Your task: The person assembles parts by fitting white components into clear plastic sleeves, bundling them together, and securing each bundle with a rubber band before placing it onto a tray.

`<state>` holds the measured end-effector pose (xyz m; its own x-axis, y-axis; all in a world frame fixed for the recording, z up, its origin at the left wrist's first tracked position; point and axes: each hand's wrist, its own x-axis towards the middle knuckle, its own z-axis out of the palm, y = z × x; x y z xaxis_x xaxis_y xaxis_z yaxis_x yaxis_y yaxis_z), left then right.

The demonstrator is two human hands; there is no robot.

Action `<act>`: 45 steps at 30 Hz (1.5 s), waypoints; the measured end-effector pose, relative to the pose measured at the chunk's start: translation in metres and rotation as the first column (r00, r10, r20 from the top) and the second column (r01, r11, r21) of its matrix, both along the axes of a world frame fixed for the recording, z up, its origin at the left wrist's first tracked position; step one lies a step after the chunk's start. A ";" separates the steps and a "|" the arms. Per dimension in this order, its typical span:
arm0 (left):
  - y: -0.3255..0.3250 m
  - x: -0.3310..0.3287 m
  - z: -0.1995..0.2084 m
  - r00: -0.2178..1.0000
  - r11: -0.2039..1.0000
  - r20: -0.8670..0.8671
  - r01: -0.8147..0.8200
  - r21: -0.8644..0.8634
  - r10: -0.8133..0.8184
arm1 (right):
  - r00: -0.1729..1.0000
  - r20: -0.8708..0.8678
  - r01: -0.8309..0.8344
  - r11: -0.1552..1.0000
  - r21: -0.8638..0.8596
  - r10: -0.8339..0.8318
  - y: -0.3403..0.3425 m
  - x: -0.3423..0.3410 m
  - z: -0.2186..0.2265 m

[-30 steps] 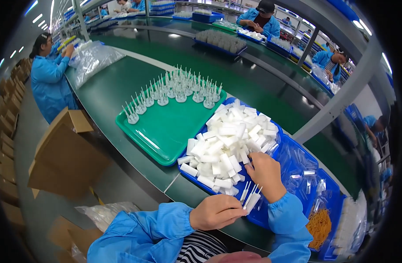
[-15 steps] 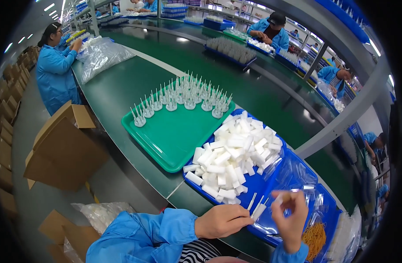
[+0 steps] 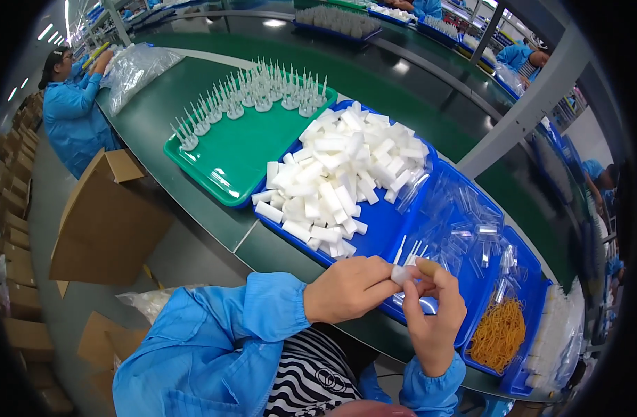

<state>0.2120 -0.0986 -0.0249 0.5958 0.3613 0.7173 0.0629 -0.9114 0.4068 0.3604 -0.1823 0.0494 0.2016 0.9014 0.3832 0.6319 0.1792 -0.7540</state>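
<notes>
My left hand (image 3: 352,286) pinches a small translucent whitish piece (image 3: 402,274) from its left side. Fingers and thumb of my right hand (image 3: 436,306) close on the same piece from the right. Several thin white sticks (image 3: 417,249) stand up just behind the fingertips; their lower ends are hidden, so I cannot tell how they join the piece. Both hands are over the near edge of a blue tray (image 3: 381,233). White foam-like blocks (image 3: 339,174) are heaped in it. Clear plastic sleeves (image 3: 464,208) lie in the blue tray to the right.
A green tray (image 3: 221,174) at the left carries rows of pronged pieces (image 3: 263,94) along its far side. Orange rubber bands (image 3: 497,335) fill a blue compartment at right. A grey post (image 3: 520,111) slants behind the trays. A cardboard box (image 3: 110,229) stands left of the table.
My right hand has come down and left from above the tray to meet my left hand at the small piece. The view has shifted, so the trays appear higher and further left.
</notes>
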 end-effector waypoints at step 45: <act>-0.001 0.001 -0.003 0.993 0.995 -0.110 0.060 0.084 -0.050 | 0.989 -0.148 0.003 0.999 0.047 0.004 0.014 0.056 -0.035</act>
